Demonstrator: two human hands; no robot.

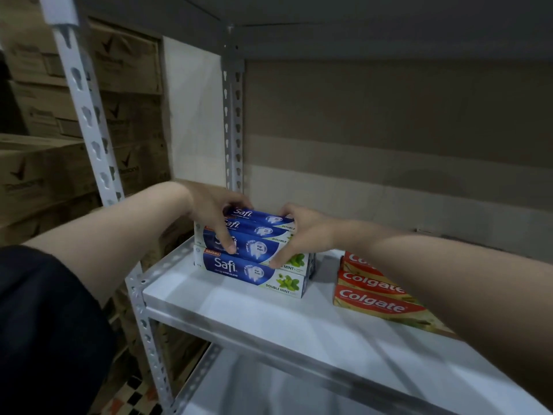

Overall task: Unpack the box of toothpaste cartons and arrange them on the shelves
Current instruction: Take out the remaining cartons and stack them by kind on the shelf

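Observation:
Blue and white Safi toothpaste cartons (254, 265) are stacked at the back left corner of a white shelf (269, 319). My left hand (214, 214) grips the left end of the upper Safi cartons (258, 227), thumb down over the front face. My right hand (302, 232) holds their right end, fingers spread down the front. The bottom carton (260, 277) lies flat on the shelf under them. Red Colgate cartons (377, 295) are stacked to the right, partly hidden by my right forearm.
A grey metal upright (232, 115) stands right behind the Safi stack, another slotted post (89, 115) at the shelf's front left. Brown cardboard boxes (59, 130) are piled to the left. A lower shelf (269, 390) shows below. Bare shelf surface lies between the two stacks.

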